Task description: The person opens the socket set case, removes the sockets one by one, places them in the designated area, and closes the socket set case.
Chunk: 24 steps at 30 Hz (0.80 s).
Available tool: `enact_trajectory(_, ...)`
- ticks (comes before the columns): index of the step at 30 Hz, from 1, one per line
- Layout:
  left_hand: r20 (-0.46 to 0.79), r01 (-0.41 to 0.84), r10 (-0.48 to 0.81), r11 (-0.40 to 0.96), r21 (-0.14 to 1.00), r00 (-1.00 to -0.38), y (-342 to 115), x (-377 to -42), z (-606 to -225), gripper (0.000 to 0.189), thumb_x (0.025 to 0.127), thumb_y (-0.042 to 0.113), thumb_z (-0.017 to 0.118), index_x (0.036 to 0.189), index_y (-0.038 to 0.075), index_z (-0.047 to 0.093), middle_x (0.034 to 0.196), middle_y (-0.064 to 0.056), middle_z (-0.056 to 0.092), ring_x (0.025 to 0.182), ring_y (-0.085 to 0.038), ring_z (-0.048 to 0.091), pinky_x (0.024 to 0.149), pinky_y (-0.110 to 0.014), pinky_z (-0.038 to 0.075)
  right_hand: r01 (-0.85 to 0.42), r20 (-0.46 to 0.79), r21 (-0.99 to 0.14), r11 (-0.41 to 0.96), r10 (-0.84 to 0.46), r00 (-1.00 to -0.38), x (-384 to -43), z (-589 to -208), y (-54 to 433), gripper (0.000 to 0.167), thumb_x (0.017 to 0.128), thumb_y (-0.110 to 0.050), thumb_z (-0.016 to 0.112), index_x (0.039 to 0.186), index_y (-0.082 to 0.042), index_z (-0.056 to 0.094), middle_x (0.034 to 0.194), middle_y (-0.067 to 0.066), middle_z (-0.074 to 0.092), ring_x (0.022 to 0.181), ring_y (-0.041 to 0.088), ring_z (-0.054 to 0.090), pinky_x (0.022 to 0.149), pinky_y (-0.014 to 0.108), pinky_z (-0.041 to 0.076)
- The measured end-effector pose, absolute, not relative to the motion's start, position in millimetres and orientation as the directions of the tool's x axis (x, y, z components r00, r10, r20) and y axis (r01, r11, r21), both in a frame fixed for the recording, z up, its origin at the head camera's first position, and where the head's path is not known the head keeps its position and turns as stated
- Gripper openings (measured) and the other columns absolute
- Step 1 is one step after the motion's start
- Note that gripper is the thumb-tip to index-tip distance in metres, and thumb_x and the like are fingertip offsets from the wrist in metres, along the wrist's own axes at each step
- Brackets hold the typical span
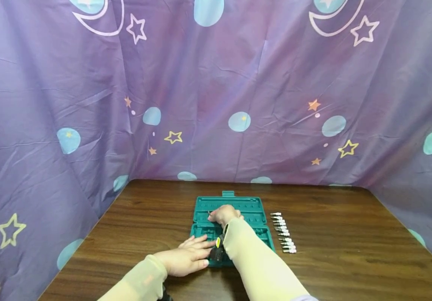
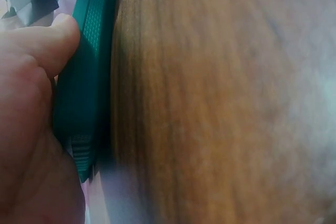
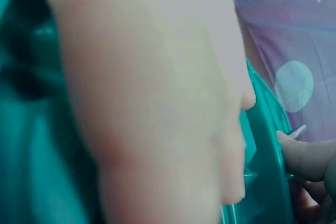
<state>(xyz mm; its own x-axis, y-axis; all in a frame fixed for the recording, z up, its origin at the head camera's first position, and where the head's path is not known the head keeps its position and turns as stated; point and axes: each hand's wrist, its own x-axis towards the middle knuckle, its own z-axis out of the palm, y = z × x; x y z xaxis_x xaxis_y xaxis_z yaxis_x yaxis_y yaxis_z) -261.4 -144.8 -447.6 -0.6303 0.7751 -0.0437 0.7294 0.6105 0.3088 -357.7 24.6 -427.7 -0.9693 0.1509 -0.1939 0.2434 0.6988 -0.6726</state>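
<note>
An open teal plastic tool case (image 1: 229, 203) with moulded recesses lies on the table. My left hand (image 1: 187, 257) rests flat on its near left part with fingers straight; its thumb touches the case's outer wall (image 2: 86, 77) in the left wrist view. Leaning over the case's middle, my right hand (image 1: 225, 215) has thumb and fingers together. In the right wrist view the right hand (image 3: 310, 163) pinches a thin, pale, pointed bit (image 3: 298, 131), mostly hidden. The large blurred left hand (image 3: 152, 98) fills the middle there.
Right of the case, several small metal and white bits (image 1: 285, 231) lie in a column on the brown wooden table (image 1: 336, 234). A black device (image 1: 217, 250) sits at the right wrist, close to the left fingertips. A purple patterned curtain (image 1: 238, 159) hangs behind.
</note>
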Motion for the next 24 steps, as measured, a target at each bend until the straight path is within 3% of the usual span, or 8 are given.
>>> enact_trajectory(3,-0.048,0.721,0.772,0.613,0.324,-0.634,-146.4,-261.2,-448.4,0.048,0.104,0.034,0.038,0.143,0.007,0.046,0.155,0.004,0.031,0.145,-0.024,0.021,0.116,-0.048,0.015,0.202,-0.179,-0.676,0.709,0.108,-0.978,-357.7,-430.1,23.7,0.010,0.079,-0.032,0.080,0.086,-0.025,0.078,0.117,0.016,0.061,0.121,0.047,0.037,0.103,0.059,0.026)
enact_trajectory(8,-0.045,0.736,0.783,0.600,0.314,-0.620,-147.0,-261.2,-450.7,0.048,0.104,0.034,0.037,0.144,0.009,0.045,0.155,0.003,0.032,0.145,-0.024,0.021,0.116,-0.049,0.016,0.187,-0.158,-0.652,0.735,0.110,-0.981,-359.1,-437.5,23.0,0.015,0.079,-0.037,0.079,0.088,-0.025,0.077,0.112,0.012,0.063,0.115,0.045,0.041,0.099,0.056,0.030)
enact_trajectory(13,-0.045,0.730,0.783,0.597,0.334,-0.620,-147.2,-261.4,-449.4,0.046,0.105,0.034,0.037,0.147,0.016,0.043,0.155,0.002,0.032,0.145,-0.025,0.020,0.116,-0.050,0.015,0.128,-0.084,-0.694,0.708,0.096,-0.992,-356.5,-442.3,23.7,0.011,0.079,-0.034,0.079,0.083,-0.025,0.076,0.104,0.006,0.066,0.111,0.041,0.044,0.099,0.055,0.027)
enact_trajectory(19,-0.064,0.725,0.788,0.592,0.353,-0.612,-147.6,-262.4,-447.1,0.046,0.105,0.036,0.035,0.150,0.026,0.038,0.156,0.002,0.030,0.146,-0.025,0.017,0.115,-0.053,0.012,0.103,-0.059,-0.808,0.580,0.094,-0.994,-353.9,-439.9,30.3,0.015,0.079,-0.032,0.079,0.087,-0.019,0.076,0.104,0.008,0.065,0.115,0.043,0.040,0.099,0.058,0.023)
enact_trajectory(24,-0.079,0.720,0.793,0.586,0.372,-0.604,-147.7,-264.5,-445.7,0.047,0.105,0.037,0.035,0.151,0.027,0.035,0.157,0.003,0.028,0.146,-0.024,0.014,0.116,-0.053,0.010,0.022,-0.044,-0.932,0.363,-0.051,-0.998,-353.5,-433.3,47.9,0.015,0.087,-0.019,0.073,0.094,-0.006,0.070,0.113,0.010,0.066,0.111,0.033,0.052,0.095,0.048,0.040)
